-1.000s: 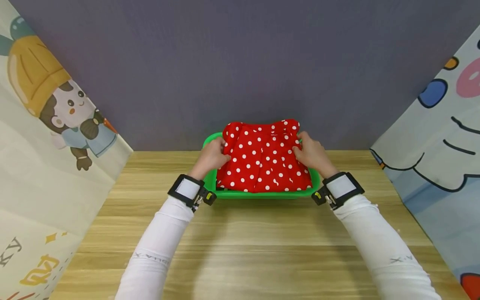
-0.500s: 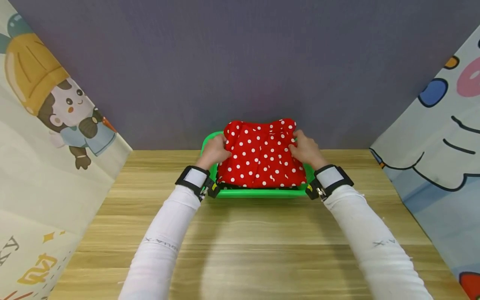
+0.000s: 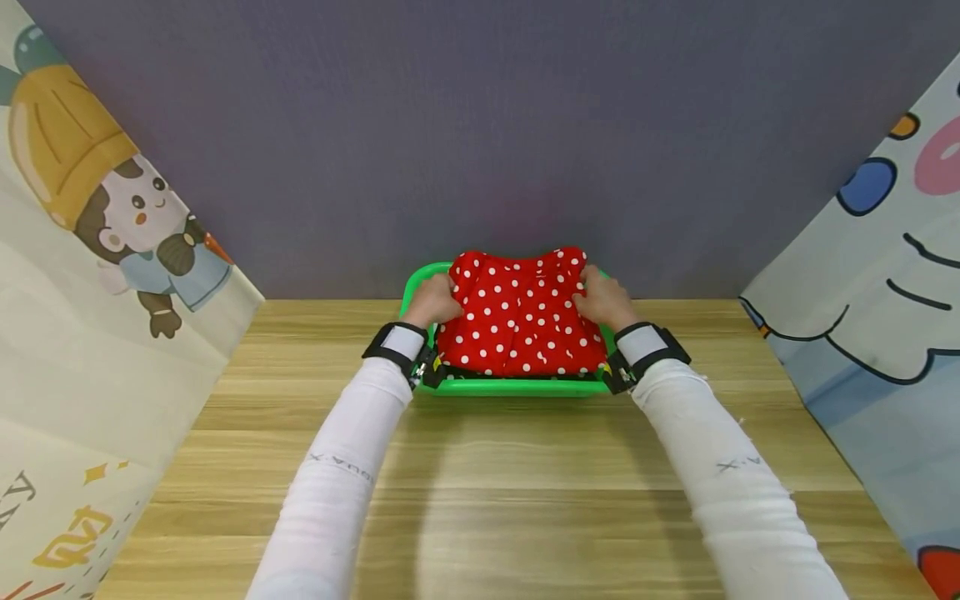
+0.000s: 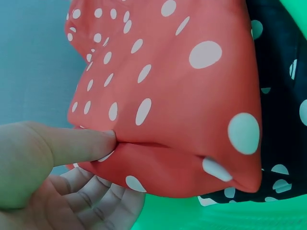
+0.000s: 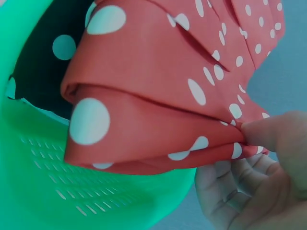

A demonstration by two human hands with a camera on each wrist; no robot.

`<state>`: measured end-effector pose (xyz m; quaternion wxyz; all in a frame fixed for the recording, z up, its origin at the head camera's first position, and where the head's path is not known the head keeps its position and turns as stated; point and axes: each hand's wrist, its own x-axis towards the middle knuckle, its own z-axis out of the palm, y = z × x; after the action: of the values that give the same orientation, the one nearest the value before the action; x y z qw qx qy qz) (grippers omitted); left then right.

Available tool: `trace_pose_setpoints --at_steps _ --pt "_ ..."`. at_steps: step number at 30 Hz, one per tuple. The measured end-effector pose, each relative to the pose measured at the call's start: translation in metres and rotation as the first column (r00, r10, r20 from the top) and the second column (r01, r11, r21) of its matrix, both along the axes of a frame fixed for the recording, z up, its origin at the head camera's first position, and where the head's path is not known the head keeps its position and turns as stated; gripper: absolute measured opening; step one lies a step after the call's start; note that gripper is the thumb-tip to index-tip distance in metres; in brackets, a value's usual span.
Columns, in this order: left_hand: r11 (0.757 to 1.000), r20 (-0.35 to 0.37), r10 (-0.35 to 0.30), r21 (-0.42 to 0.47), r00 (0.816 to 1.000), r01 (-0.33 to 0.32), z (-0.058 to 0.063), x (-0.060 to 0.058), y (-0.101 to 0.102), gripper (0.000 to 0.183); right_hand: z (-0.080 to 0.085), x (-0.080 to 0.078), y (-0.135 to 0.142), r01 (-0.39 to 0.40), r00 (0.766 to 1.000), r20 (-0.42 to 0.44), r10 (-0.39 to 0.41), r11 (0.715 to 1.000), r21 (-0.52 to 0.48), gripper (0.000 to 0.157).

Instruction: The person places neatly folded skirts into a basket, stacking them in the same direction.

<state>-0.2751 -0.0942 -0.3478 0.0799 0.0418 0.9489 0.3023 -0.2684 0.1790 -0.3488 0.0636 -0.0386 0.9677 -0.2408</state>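
Observation:
A folded red cloth with white polka dots [image 3: 517, 321] lies over a green basket [image 3: 517, 387], its top edge standing up at the back. My left hand [image 3: 435, 302] pinches the cloth's left side, thumb above and fingers underneath, as the left wrist view shows of the red cloth [image 4: 163, 86]. On the right side my right hand [image 3: 606, 300] pinches the cloth's edge likewise between thumb and fingers. Beneath the red cloth, a black cloth with white dots [image 4: 280, 96] shows inside the basket; most of it is hidden.
The basket stands on a wood-grain table [image 3: 510, 500], close to a grey wall [image 3: 480, 133] behind it. Printed cartoon panels rise at the left [image 3: 90, 333] and right [image 3: 862, 275]. The basket's slotted wall [image 5: 86, 187] shows in the right wrist view.
Both hands have drawn slightly closer together with the red cloth between them. Its front edge has shifted back a little, and the black cloth now shows along the front.

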Motion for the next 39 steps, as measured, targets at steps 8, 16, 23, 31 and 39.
trace_pose_setpoints --at_steps 8,16,23,31,39 --pt "0.998 0.053 -0.021 -0.058 0.998 0.024 -0.003 -0.002 0.001 0.013 -0.008 -0.005 -0.002 -0.017 0.999 0.049 0.015 0.999 0.051 0.045" --pt "0.994 0.112 -0.029 -0.1 0.993 0.041 -0.006 -0.003 0.003 0.02 -0.012 -0.006 -0.003 -0.009 0.998 0.067 0.005 0.997 0.072 0.044" --pt "0.995 0.174 -0.019 -0.098 0.984 0.036 -0.009 -0.005 0.005 0.03 -0.014 -0.004 -0.005 -0.016 0.995 0.098 0.011 0.999 0.051 0.042" --pt "0.996 0.209 -0.001 -0.09 0.978 0.02 -0.01 -0.007 0.007 0.028 -0.012 -0.001 -0.003 -0.053 0.989 0.14 0.048 0.998 0.036 0.044" --pt "0.993 0.215 0.004 -0.12 0.977 0.022 -0.013 -0.008 0.004 0.024 -0.014 -0.003 -0.001 -0.056 0.974 0.219 0.05 0.998 0.024 0.053"
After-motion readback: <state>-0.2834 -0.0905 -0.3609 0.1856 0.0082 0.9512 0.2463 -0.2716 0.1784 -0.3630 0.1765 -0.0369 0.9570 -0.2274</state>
